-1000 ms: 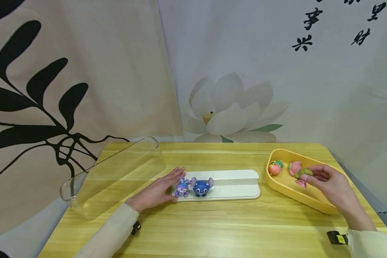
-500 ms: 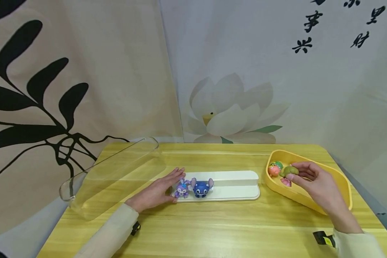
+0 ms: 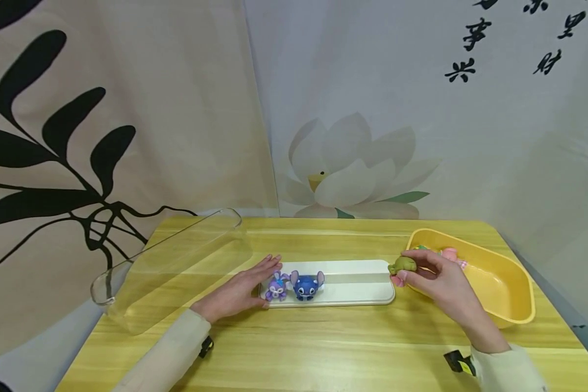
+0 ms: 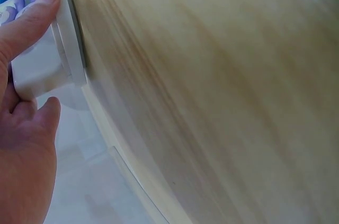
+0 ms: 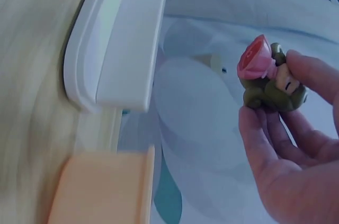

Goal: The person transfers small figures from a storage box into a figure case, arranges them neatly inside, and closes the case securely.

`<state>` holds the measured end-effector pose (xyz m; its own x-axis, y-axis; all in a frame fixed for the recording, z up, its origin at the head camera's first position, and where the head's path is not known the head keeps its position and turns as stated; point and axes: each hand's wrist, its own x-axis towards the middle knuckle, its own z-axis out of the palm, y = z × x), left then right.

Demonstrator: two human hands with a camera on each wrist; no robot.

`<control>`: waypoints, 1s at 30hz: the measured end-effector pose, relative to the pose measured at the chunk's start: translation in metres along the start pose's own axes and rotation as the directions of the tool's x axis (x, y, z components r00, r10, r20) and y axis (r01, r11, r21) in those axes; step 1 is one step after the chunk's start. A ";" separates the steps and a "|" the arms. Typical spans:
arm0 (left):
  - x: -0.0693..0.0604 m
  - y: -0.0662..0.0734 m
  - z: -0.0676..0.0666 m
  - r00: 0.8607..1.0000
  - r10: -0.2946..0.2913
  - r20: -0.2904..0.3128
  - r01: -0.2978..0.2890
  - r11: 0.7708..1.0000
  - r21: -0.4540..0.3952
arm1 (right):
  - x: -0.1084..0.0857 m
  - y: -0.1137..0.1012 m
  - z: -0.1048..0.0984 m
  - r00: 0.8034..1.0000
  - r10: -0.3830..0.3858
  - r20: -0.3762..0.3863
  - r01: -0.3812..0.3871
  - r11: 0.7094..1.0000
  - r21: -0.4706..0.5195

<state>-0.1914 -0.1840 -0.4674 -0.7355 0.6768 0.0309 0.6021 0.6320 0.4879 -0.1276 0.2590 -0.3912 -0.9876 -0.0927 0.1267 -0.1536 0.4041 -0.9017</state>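
Note:
My left hand (image 3: 242, 288) rests at the left end of a white stepped stand (image 3: 355, 294), its thumb and fingers around that end; the left wrist view shows the thumb on the stand's edge. On the stand, beside the hand, are a purple figurine (image 3: 276, 286) and a blue big-eared figurine (image 3: 306, 285). My right hand (image 3: 446, 283) pinches an olive-green figurine (image 3: 403, 265) with a pink part, held between the stand's right end and the yellow tray (image 3: 512, 294). In the right wrist view the figurine (image 5: 286, 94) is between thumb and fingers.
A clear cover (image 3: 176, 272) lies slanted at the table's left, reaching past its edge. In the yellow tray sit a pink figurine (image 3: 449, 254) and another one mostly hidden behind my right hand. A printed cloth hangs behind the table.
My right hand has carried the olive-green figurine left, out from over the yellow tray to the stand's right end. My left hand has stayed in place.

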 end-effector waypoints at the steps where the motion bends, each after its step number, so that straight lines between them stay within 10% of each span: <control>1: 0.000 0.000 0.000 1.000 0.000 -0.001 0.000 1.000 0.001 | 0.001 -0.001 0.004 1.000 0.001 0.013 -0.002 1.000 0.019; 30: -0.001 0.002 -0.001 1.000 -0.011 0.010 0.011 1.000 0.005 | 0.024 -0.003 0.095 0.991 -0.089 0.096 0.100 0.989 -0.113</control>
<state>-0.1901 -0.1835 -0.4653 -0.7391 0.6734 0.0172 0.5955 0.6412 0.4841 -0.1479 0.1693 -0.4252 -0.9624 -0.2148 0.1663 -0.2539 0.4935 -0.8319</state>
